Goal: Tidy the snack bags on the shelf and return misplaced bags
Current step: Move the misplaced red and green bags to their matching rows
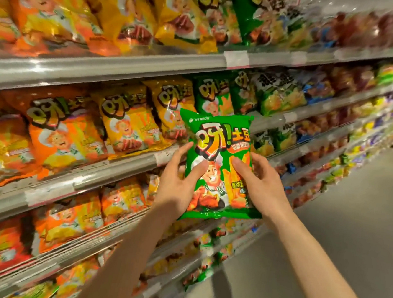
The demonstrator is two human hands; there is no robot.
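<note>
Green foil crinkles between both hands: the green snack bag [217, 167] is held upright in the air, just in front of the middle shelf [93, 180]. The left hand [183, 181] grasps its left edge, thumb across the printed face, and the right hand [257, 178] grasps the right edge the same way. Its matching green bags [213, 95] stand on that shelf just above and behind — next to the yellow bags [131, 124]. To do this well, keep the two-sided hold light so the contents don't crush, lift it level, and slide it in face-out in front of the green row — not among the yellow.
</note>
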